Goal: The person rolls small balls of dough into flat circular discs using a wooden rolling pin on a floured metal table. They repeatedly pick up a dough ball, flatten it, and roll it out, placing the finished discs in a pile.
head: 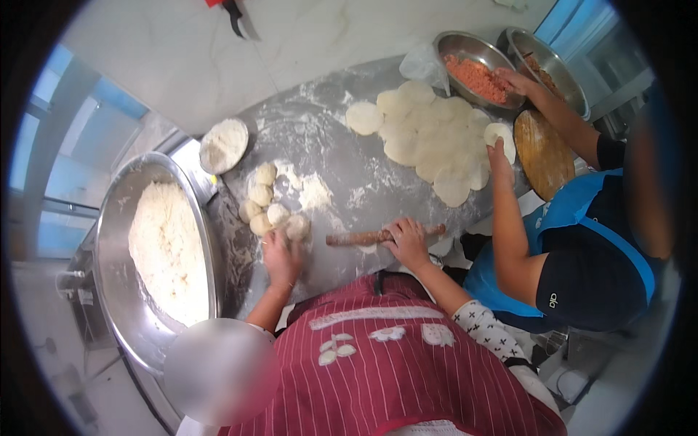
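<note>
My left hand (282, 259) reaches to the near end of a cluster of small dough balls (260, 194), its fingertips at the floury ball (298, 226) and the one beside it. Whether it grips one cannot be told. My right hand (408, 241) lies over a wooden rolling pin (354, 238), fingers curled on its right half. Under the pin, a bit of pale dough (368, 248) shows. Loose flour (315, 192) is heaped just beyond the balls. Many thin round dough wrappers (431, 136) overlap farther back on the grey table.
At left stand a large steel basin (210, 256) of dough and a bowl of flour (223, 146). A co-worker at right holds a wrapper (500, 136), one hand in a steel bowl (455, 41) of reddish filling. Near them are another bowl (572, 82) and a round wooden board (542, 155).
</note>
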### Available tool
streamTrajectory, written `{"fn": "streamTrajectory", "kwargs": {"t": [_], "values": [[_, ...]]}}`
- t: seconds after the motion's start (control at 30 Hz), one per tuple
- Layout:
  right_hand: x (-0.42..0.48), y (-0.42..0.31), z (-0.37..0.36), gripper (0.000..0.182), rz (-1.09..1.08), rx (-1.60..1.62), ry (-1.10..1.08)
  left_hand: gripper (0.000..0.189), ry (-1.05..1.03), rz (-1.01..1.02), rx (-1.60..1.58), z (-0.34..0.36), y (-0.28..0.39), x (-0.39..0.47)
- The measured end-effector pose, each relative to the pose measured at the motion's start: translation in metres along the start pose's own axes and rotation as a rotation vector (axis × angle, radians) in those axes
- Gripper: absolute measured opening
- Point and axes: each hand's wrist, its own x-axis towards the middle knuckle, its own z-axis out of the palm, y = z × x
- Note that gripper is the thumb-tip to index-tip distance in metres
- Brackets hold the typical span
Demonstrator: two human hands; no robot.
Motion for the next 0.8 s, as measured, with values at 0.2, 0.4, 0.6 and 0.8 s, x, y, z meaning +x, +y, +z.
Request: {"fn": "streamTrajectory", "kwargs": {"t": [0.2, 0.4, 0.6, 0.8], "values": [[0.014, 0.004, -0.003, 0.036, -0.023, -0.024, -0.043, 0.049, -0.072, 0.132, 0.065, 0.006, 0.01, 0.015], [0.009, 0.005, 0.016, 0.038, 0.061, -0.005, -0.061, 0.02, -0.289, 0.164, -0.027, 0.036, -0.01, 0.068], [0.005, 0.0, 0.017, 0.04, 0.032, -0.037, 0.061, 0.032, -0.368, 0.233, -0.326, 0.078, 0.017, 0.12], [-0.005, 0.003, 0.018, 0.038, 0.112, -0.04, 0.053, 0.045, -0.476, 0.22, 0.061, 0.062, 0.088, 0.107]]}}
